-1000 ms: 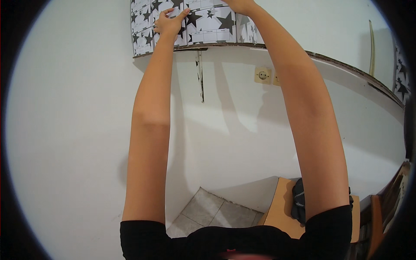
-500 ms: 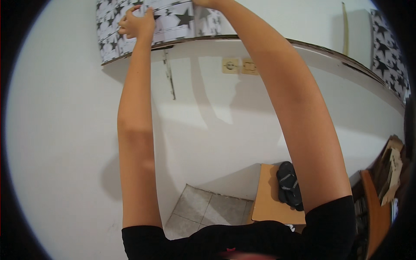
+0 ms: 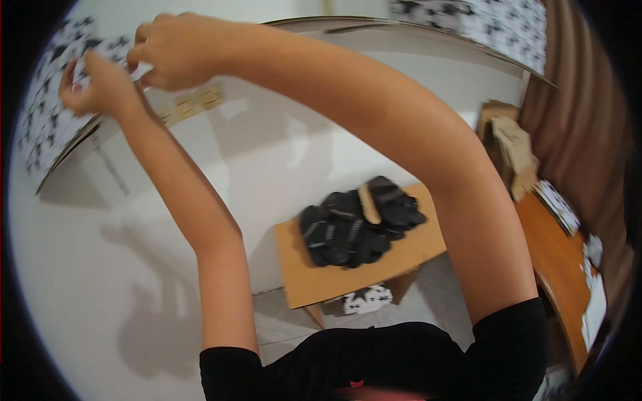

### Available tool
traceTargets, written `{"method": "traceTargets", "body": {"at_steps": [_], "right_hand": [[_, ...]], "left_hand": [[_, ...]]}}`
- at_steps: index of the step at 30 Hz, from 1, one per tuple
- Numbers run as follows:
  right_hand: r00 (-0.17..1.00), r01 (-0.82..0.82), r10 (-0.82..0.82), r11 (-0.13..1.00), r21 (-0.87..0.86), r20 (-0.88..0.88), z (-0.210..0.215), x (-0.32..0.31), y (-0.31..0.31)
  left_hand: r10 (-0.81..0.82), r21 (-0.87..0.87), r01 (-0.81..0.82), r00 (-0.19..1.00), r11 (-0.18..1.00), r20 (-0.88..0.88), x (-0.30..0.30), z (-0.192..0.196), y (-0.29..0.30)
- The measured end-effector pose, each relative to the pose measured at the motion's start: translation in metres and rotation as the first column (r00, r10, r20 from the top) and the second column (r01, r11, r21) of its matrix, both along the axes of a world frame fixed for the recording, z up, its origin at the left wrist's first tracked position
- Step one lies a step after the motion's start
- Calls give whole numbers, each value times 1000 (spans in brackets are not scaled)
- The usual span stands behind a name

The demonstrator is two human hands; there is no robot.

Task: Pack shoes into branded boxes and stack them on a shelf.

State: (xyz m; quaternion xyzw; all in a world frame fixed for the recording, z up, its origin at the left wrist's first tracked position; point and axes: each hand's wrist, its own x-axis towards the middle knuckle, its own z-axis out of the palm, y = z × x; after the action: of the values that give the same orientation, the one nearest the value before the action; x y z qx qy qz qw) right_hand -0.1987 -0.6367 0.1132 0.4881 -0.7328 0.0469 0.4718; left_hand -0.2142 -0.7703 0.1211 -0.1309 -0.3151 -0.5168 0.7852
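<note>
- The left hand (image 3: 103, 85) is hovering in front of the star-patterned boxes (image 3: 48, 123) at upper left, its thumb and fingers bending with a gap between them.
- The right hand (image 3: 177, 53) is hovering just beside it, its fingers curling.
- Blur is hiding the fingertips, so I cannot tell whether either hand is gripping or touching anything.
- The boxes are sitting on a wall shelf (image 3: 67, 153), showing black stars on white.
- Wall sockets (image 3: 186, 107) are showing below the right forearm.
- Black sandals (image 3: 344, 224) are lying heaped on a tan table (image 3: 291, 267).
- A star-patterned object (image 3: 368, 301) is showing beneath it.
- At right, a brown curtain (image 3: 575, 113) is hanging near a wooden desk (image 3: 555, 257).
</note>
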Motion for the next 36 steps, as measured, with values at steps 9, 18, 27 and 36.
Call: {"method": "traceTargets", "body": {"at_steps": [9, 18, 27, 36], "right_hand": [[755, 546, -602, 797, 259, 258, -163, 107, 334], [89, 830, -436, 530, 176, 896, -306, 258, 608], [-10, 983, -76, 181, 23, 997, -436, 341, 808], [228, 952, 192, -247, -178, 954, -542, 404, 952]], "left_hand": [[-519, 206, 507, 855, 837, 9, 42, -176, 351], [-663, -9, 981, 138, 194, 735, 122, -364, 696], [-69, -45, 905, 17, -422, 997, 178, -484, 914], [462, 248, 666, 164, -704, 871, 223, -607, 1109]]}}
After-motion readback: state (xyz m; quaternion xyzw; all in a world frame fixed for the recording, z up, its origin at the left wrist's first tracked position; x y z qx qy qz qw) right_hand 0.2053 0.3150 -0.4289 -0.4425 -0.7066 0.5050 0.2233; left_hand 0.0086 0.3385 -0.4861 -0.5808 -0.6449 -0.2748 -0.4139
